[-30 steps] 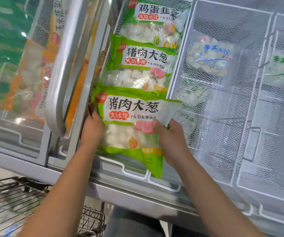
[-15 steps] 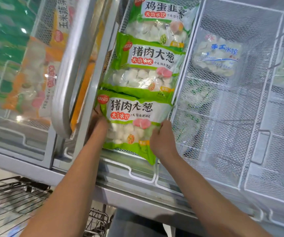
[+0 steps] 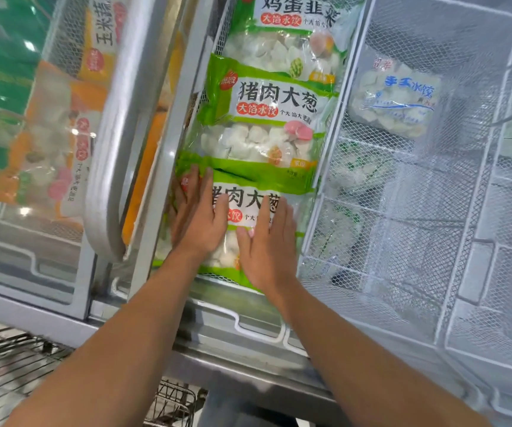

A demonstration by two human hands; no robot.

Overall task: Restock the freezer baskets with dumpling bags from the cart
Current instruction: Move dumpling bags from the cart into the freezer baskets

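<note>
Head view shows the nearest dumpling bag (image 3: 248, 208), green with white lettering, lying flat at the near end of the middle freezer basket (image 3: 333, 167). Both hands press down on it with straight, spread fingers, gripping nothing: the left hand (image 3: 197, 221) covers its 9 o'clock side and the right hand (image 3: 268, 248) its 5 o'clock side, thumbs almost touching. At 12 o'clock from this bag a second green bag (image 3: 264, 118) overlaps its top edge, and beyond that lies a third bag (image 3: 288, 35) with different lettering, all in the same basket. At 3 o'clock, the next wire basket (image 3: 402, 241) holds a clear bag with blue print (image 3: 396, 100) toward its far end; more pale bags show blurred through the mesh below. At 9 o'clock, a curved metal lid handle (image 3: 110, 149) crosses the glass, with orange bags (image 3: 54, 143) visible beneath. At 7 o'clock, below the freezer's front rim, sits the wire cart (image 3: 11, 365).
</note>
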